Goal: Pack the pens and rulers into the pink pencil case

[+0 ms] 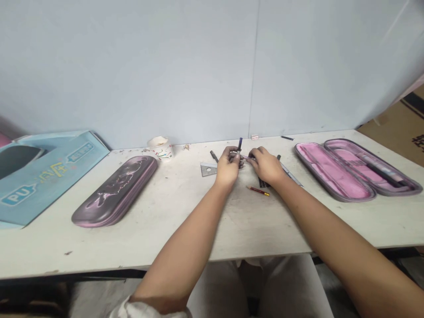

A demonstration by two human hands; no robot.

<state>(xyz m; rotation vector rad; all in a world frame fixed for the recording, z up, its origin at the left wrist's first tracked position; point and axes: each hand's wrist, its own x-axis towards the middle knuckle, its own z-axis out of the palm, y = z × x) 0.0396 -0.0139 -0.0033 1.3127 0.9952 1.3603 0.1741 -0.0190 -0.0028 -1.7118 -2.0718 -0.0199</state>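
Left hand (228,167) at centre of the frame, fingers closed around a dark blue pen (240,144) standing upright, right hand (266,166) just beside it, fingers (251,160) drawn narrow, grip unclear, red pencil (257,191) below, open pink-lined case (357,170) at right, white table (165,247) beneath.

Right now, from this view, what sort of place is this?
Likely a stationery packing workbench: an open pink-lined pen case on a scuffed white table, beside a printed blue box.
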